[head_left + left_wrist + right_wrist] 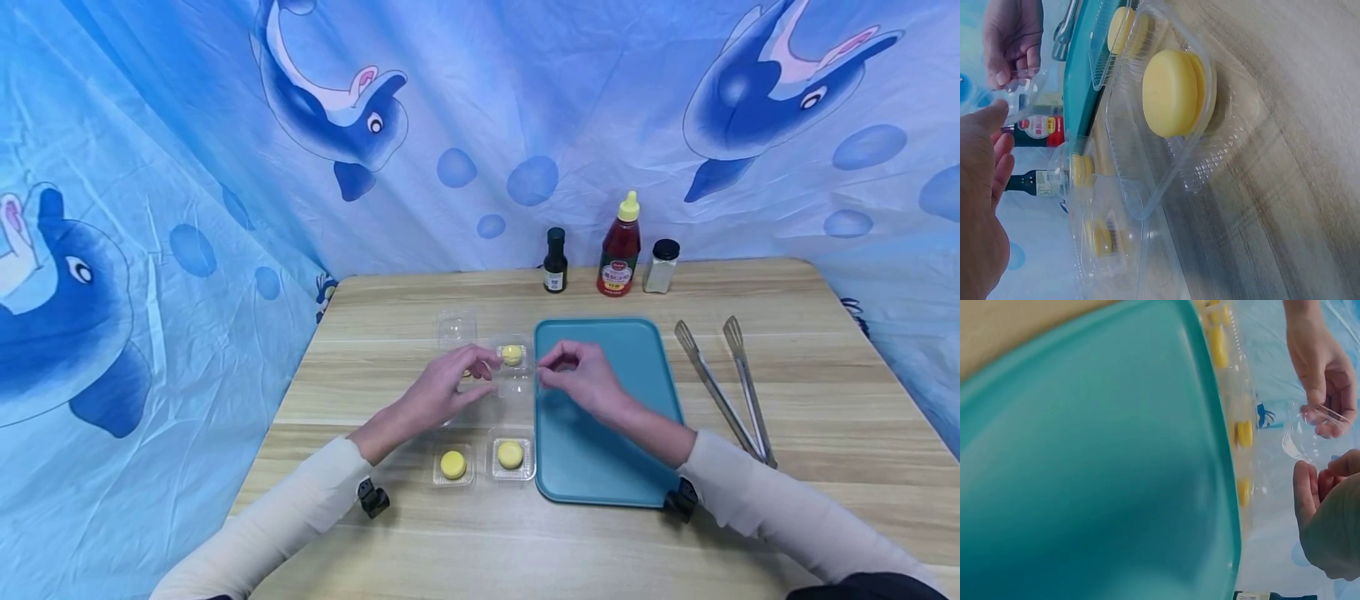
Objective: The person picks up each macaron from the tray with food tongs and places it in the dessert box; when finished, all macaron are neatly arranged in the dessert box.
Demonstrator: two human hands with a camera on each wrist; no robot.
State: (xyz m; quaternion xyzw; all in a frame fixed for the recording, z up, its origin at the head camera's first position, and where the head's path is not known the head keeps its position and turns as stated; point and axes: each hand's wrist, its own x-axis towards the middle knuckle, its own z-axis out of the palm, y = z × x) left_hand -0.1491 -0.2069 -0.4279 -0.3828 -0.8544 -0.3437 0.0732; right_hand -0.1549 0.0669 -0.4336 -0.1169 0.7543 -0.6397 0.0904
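Between my hands, above the table, is a clear plastic container (pixel 1300 434), faint in the head view. My left hand (pixel 457 379) holds one side of it between thumb and fingers. From the other side, my right hand (pixel 581 375) pinches its edge over the tray's left rim. Below stand clear plastic boxes with yellow macarons: a near-left macaron (pixel 453 465), a near-right macaron (pixel 511 454) and a far-right macaron (pixel 512 356). Another macaron (pixel 1099 237) is largely hidden behind my left hand in the head view.
A teal tray (pixel 600 467) lies right of the boxes, under my right forearm. Metal tongs (pixel 742 392) rest further right. Along the back edge stand a dark bottle (pixel 555 262), a red sauce bottle (pixel 619 250) and a black-capped shaker (pixel 662 267). A dolphin-print curtain hangs behind.
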